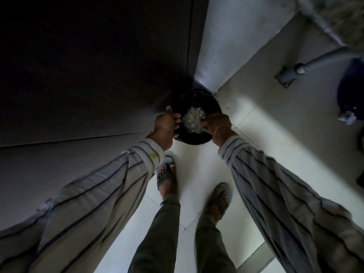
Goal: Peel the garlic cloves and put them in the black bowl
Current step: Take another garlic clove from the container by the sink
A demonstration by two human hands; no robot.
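Note:
I hold a black bowl point(197, 135) over the floor, in front of my feet. In it lies a whitish pile of garlic pieces point(192, 120); I cannot tell whether they are cloves or skins. My left hand point(166, 126) grips the bowl's left rim, with the thumb over the edge and the fingertips inside. My right hand point(216, 125) is at the bowl's right side, its bent fingers against the edge of the pile. Its fingertips are hidden, so its grip is unclear.
Just beyond the bowl a dark round container point(195, 94) with pale scraps stands in the corner. A dark door or cabinet point(98, 66) fills the left. There is white tiled floor point(256, 134) on the right, with a grey pipe point(323, 58) and a blue bucket point(352, 87) far right.

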